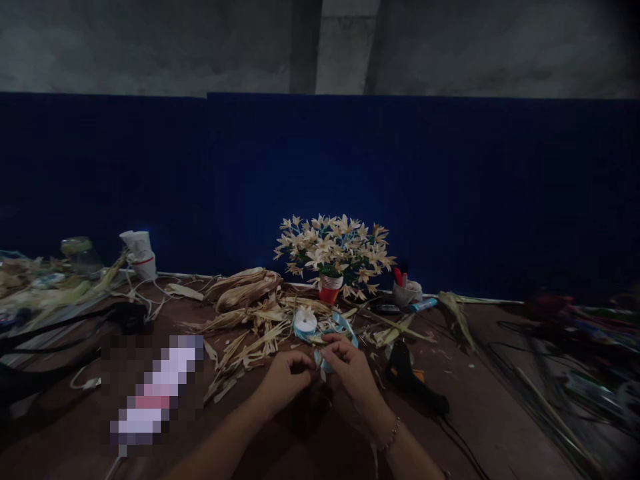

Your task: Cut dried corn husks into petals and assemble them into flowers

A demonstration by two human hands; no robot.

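Observation:
My left hand point(286, 379) is closed, thumb and forefinger pinched together over the table's near middle. Close beside it, my right hand point(350, 367) also has its fingers drawn into a pinch. A small pale piece point(323, 375) shows between the fingertips, too small and dim to name. Light blue ribbon point(343, 323) loops just behind the right fingers, next to a white ribbon spool point(305, 321). Dry corn husk strips point(250, 333) lie scattered beyond my left hand. Farther back stands a bunch of pale husk flowers point(335, 243) in a red and white cup point(331, 290).
A black glue gun point(413, 380) with a cord lies to the right. A pixelated bright object point(157, 390) is at left. Bundled husks point(250, 287), a white wrapped roll point(140, 255) and a small bowl point(407, 292) line the back, before a blue panel point(200, 180).

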